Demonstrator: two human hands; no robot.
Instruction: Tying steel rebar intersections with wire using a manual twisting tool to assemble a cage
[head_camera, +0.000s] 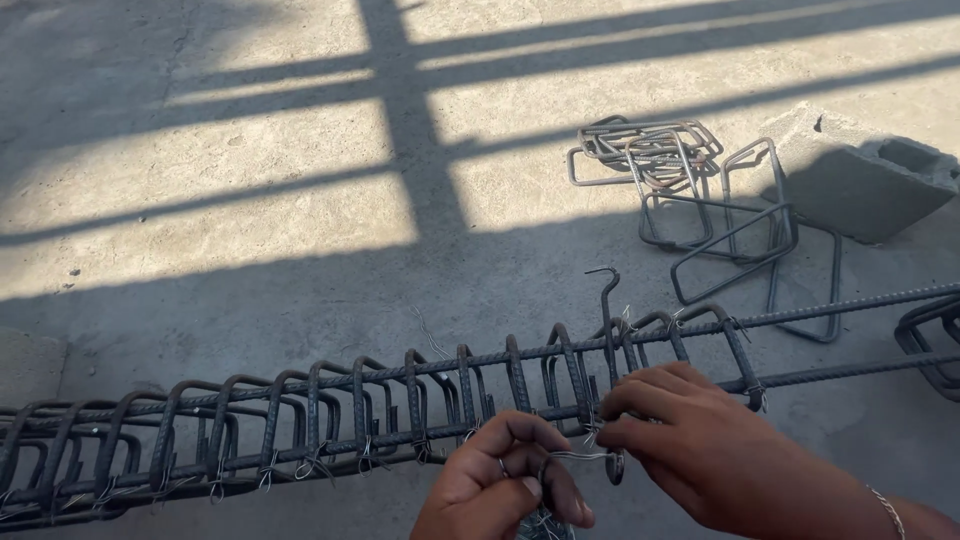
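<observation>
A rebar cage (300, 420) of long ribbed bars and several bent stirrups runs across the lower half of the head view. My left hand (500, 485) pinches a thin tie wire (575, 455) at the lower bar. My right hand (700, 440) grips the same spot, holding a metal hook tool whose curved tip (605, 275) sticks up behind the cage. A thin bracelet sits on my right wrist. Several earlier joints to the left carry twisted wire ties.
A loose pile of bent steel stirrups (690, 190) lies on the concrete floor at the upper right. Beside it rests a grey concrete block (870, 185). Another stirrup bundle (930, 345) shows at the right edge. Long shadows cross the sunlit floor.
</observation>
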